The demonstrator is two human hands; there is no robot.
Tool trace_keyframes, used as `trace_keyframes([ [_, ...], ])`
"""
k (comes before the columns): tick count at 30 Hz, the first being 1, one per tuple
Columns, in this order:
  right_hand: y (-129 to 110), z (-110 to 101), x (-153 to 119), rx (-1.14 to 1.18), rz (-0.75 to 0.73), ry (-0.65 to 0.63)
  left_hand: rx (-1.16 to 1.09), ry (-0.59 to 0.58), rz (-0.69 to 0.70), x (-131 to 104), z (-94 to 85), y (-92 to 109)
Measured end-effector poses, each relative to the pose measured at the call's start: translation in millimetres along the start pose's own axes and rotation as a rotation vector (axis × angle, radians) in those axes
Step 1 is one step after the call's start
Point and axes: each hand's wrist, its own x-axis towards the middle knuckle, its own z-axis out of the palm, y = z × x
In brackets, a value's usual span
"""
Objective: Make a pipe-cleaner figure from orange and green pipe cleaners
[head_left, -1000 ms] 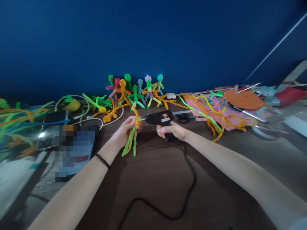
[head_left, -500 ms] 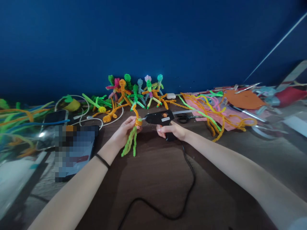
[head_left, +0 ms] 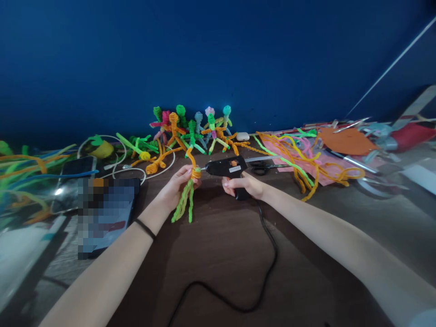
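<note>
My left hand [head_left: 181,182] is closed around an orange and green pipe-cleaner figure [head_left: 195,174], pinching its wound orange part. Green strands hang down below the fingers, and a bent orange length rises above them. In my right hand [head_left: 245,182] is a black hot glue gun [head_left: 225,167], held by its handle with a clear glue stick [head_left: 262,159] protruding from the back. Its nozzle points left and meets the orange winding, or comes very close to it. From the handle a black cord [head_left: 269,272] runs down across the dark table [head_left: 218,254].
Several finished pipe-cleaner figures [head_left: 192,136] stand along the blue wall. Loose pipe cleaners [head_left: 306,168], black scissors [head_left: 260,169] and an orange sheet [head_left: 347,141] lie to the right. At left are a tablet [head_left: 119,213], a phone [head_left: 75,181], a white cable [head_left: 173,159] and more pipe cleaners.
Both hands hold almost the same position. The hanging green strands have shifted very slightly left; the glue gun stays at the orange winding.
</note>
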Motion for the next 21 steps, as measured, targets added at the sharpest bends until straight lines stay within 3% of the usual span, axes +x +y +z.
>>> trace_keyframes([
  [10, 0, -2, 0, 0.062, 0.056, -0.006, -0.025, 0.019, -0.001, -1, 2.4, 2],
  [16, 2, -7, 3, 0.143, 0.113, 0.148, -0.081, 0.055, 0.009, -2, 2.7, 4],
  [21, -3, -14, 2, -0.178, 0.092, 0.221, -0.077, 0.027, 0.005, -4, 4.1, 6],
])
